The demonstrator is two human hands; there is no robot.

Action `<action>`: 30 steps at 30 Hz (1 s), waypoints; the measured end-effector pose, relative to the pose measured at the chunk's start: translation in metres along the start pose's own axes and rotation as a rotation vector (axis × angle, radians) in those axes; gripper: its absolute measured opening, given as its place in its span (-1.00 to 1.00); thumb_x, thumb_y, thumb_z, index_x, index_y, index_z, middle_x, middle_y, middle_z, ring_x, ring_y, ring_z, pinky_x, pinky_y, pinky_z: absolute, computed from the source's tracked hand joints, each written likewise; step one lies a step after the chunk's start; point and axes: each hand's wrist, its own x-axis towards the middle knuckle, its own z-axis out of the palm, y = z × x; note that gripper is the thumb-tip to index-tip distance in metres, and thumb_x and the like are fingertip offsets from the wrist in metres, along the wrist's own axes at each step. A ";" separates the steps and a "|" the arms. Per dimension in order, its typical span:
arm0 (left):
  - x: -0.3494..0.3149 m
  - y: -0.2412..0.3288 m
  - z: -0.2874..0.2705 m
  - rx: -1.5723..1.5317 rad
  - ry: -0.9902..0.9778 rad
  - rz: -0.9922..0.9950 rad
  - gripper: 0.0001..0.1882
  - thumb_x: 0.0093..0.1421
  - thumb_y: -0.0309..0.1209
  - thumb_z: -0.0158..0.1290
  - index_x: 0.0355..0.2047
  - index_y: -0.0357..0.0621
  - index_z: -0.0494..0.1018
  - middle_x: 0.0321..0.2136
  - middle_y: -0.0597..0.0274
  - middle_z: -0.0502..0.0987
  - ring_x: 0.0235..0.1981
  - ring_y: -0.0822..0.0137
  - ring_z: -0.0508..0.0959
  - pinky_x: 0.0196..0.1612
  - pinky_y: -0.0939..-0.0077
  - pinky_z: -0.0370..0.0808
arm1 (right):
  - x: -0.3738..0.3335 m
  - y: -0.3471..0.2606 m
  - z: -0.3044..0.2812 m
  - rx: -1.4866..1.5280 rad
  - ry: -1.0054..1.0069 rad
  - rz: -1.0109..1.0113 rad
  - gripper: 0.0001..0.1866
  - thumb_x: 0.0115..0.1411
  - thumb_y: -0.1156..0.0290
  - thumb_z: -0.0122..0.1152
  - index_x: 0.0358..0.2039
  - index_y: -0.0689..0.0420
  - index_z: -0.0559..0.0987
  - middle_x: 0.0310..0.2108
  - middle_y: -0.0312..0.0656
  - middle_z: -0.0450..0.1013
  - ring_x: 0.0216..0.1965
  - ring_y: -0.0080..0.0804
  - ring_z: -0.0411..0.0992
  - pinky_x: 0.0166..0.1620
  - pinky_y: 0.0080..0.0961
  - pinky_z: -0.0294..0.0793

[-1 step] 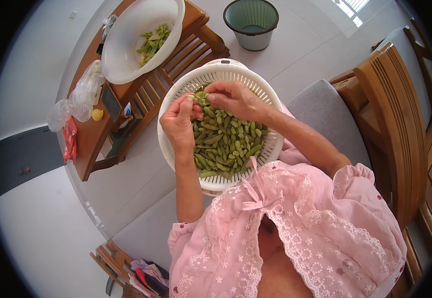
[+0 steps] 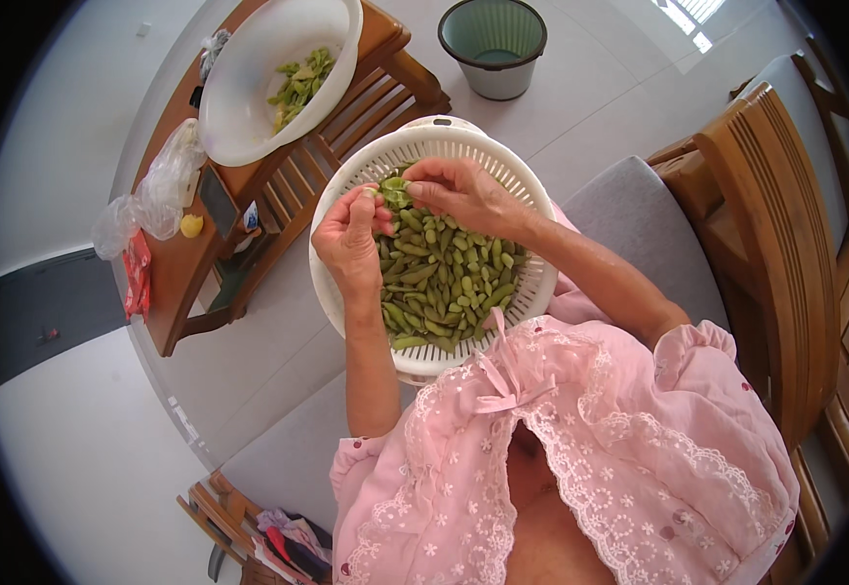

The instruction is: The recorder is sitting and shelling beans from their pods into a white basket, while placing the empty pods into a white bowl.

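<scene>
A white slotted plastic basket (image 2: 532, 302) sits at my lap, holding many green soybean pods (image 2: 434, 278) and some loose-looking paler pieces. Over its far side my hands meet at one soybean pod (image 2: 395, 192), which looks split or pressed apart. My left hand (image 2: 351, 234) pinches its left end between thumb and fingers. From the right, my right hand (image 2: 463, 195) grips the other end with thumb and forefinger. Whether a bean shows at my left fingertips is too small to tell.
A large white bowl (image 2: 234, 107) holding green-yellow pods or hulls stands on a wooden table (image 2: 166, 302), near a plastic bag (image 2: 176, 180) and a phone (image 2: 219, 200). Beyond the basket is a grey-green bin (image 2: 497, 78) on the floor. Wooden chairs (image 2: 766, 234) stand to the right.
</scene>
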 end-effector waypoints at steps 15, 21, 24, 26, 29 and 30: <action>-0.007 -0.004 0.012 0.608 -0.054 0.361 -0.80 -0.06 -0.58 0.05 -0.35 -0.29 0.48 -0.38 0.20 0.49 -0.46 0.50 0.48 -0.39 0.70 0.44 | -0.001 0.002 0.002 -0.204 0.073 -0.175 -0.87 0.02 0.58 0.05 -0.38 0.23 0.35 -0.52 -0.22 0.41 -0.45 -0.49 0.40 -0.37 -0.57 0.37; -0.007 -0.005 0.010 0.501 -0.118 0.212 -0.79 -0.05 -0.58 0.05 -0.33 -0.29 0.48 -0.37 0.22 0.49 -0.50 0.55 0.46 -0.42 0.74 0.42 | -0.003 -0.008 -0.002 -0.392 0.059 -0.312 -0.78 -0.01 0.64 -0.01 -0.31 0.20 0.26 -0.48 -0.10 0.42 -0.37 -0.24 0.43 -0.32 -0.47 0.38; -0.007 -0.006 0.011 0.539 -0.097 0.213 -0.78 -0.07 -0.59 0.03 -0.34 -0.31 0.48 -0.49 0.28 0.49 -0.56 0.59 0.43 -0.49 0.80 0.37 | -0.002 -0.006 -0.002 -0.451 0.022 -0.402 -0.79 -0.01 0.64 -0.01 -0.32 0.20 0.26 -0.48 -0.08 0.41 -0.38 -0.21 0.43 -0.33 -0.45 0.38; -0.004 -0.004 0.009 0.424 -0.076 0.120 -0.79 -0.07 -0.60 0.02 -0.35 -0.31 0.48 -0.55 0.32 0.47 -0.58 0.60 0.40 -0.51 0.81 0.33 | -0.002 -0.007 0.000 -0.434 0.028 -0.417 -0.78 -0.01 0.64 -0.02 -0.31 0.21 0.25 -0.47 -0.08 0.41 -0.41 -0.21 0.43 -0.34 -0.45 0.38; -0.001 0.001 0.005 0.275 -0.010 0.053 -0.82 -0.06 -0.60 -0.03 -0.40 -0.33 0.49 -0.64 0.36 0.43 -0.65 0.63 0.35 -0.57 0.83 0.26 | -0.002 -0.009 0.000 -0.456 0.230 -0.276 -0.77 -0.01 0.63 0.00 -0.30 0.20 0.26 -0.49 -0.09 0.41 -0.43 -0.23 0.43 -0.36 -0.47 0.37; -0.001 0.002 0.004 0.242 0.031 0.072 -0.83 -0.04 -0.60 -0.06 -0.42 -0.34 0.49 -0.68 0.37 0.41 -0.69 0.64 0.31 -0.61 0.84 0.22 | 0.000 -0.011 -0.001 -0.459 0.225 -0.281 -0.77 -0.01 0.63 0.00 -0.30 0.20 0.26 -0.49 -0.09 0.41 -0.43 -0.23 0.43 -0.36 -0.47 0.37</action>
